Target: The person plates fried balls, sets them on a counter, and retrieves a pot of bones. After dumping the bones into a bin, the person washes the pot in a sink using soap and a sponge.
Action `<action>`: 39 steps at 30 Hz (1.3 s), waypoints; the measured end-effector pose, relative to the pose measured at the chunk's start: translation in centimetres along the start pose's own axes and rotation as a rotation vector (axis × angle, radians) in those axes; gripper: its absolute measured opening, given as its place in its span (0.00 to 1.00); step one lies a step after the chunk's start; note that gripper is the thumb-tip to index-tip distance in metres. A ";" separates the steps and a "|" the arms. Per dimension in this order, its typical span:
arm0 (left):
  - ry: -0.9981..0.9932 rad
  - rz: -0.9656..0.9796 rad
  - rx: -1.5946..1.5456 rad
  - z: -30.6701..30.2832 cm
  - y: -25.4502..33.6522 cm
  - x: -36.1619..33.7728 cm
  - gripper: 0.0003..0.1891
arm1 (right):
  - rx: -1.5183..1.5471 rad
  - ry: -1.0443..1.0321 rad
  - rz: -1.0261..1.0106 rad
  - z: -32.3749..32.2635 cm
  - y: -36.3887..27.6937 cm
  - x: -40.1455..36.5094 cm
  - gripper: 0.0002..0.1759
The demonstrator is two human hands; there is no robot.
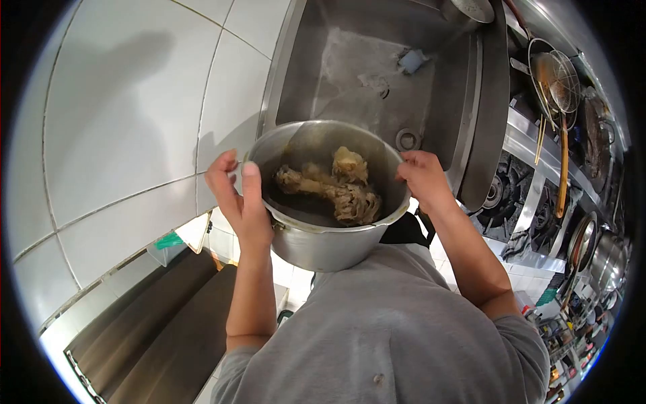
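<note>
A large silvery metal pot [330, 246] is held in front of my body, close to the grey shirt, at the near side of a sink. Inside it lie a long bone with meat on its end [353, 202] and a smaller knobbly chunk [350, 165]. My left hand [237, 195] grips the pot's left side, thumb up at the rim and fingers outside. On the right, my right hand [424, 176] is closed at the rim. Any handle under either hand is hidden.
Beyond the pot is a steel sink [437, 121] with a drain [408, 139], a pale blue-grey scrap [412, 61] and a metal pot [471, 10] at its far edge. White tiles [128, 121] cover the left. To the right are a stove [508, 192] and wire strainers [558, 81].
</note>
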State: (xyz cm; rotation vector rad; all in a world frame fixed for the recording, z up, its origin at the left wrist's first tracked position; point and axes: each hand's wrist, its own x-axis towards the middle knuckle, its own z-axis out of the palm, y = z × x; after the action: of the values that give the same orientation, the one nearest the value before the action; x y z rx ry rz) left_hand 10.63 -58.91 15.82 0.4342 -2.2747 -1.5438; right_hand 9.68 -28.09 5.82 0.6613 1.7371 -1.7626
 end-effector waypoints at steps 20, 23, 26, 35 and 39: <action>-0.250 0.438 0.137 0.3 -0.2 0.9 0.22 | -1.479 -0.509 -0.602 3.5 -10.3 4.7 0.19; -0.265 0.453 0.144 0.6 -0.1 1.3 0.23 | -1.587 -0.699 -0.570 6.5 -10.5 6.6 0.21; -0.269 0.443 0.160 0.9 0.2 1.9 0.23 | -1.671 -0.822 -0.527 7.4 -10.1 7.4 0.25; -0.335 0.437 0.176 1.5 0.3 3.8 0.24 | -1.806 -1.048 -0.357 9.1 -11.7 7.3 0.40; -0.360 0.404 0.191 2.4 1.0 4.8 0.24 | -1.862 -1.151 -0.198 10.2 -13.7 7.2 0.41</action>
State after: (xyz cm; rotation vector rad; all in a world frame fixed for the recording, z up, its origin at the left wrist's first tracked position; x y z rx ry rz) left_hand 5.27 -58.72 16.48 -0.2717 -2.5818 -1.2827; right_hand -4.58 -38.82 10.88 -1.0881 1.5966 0.1231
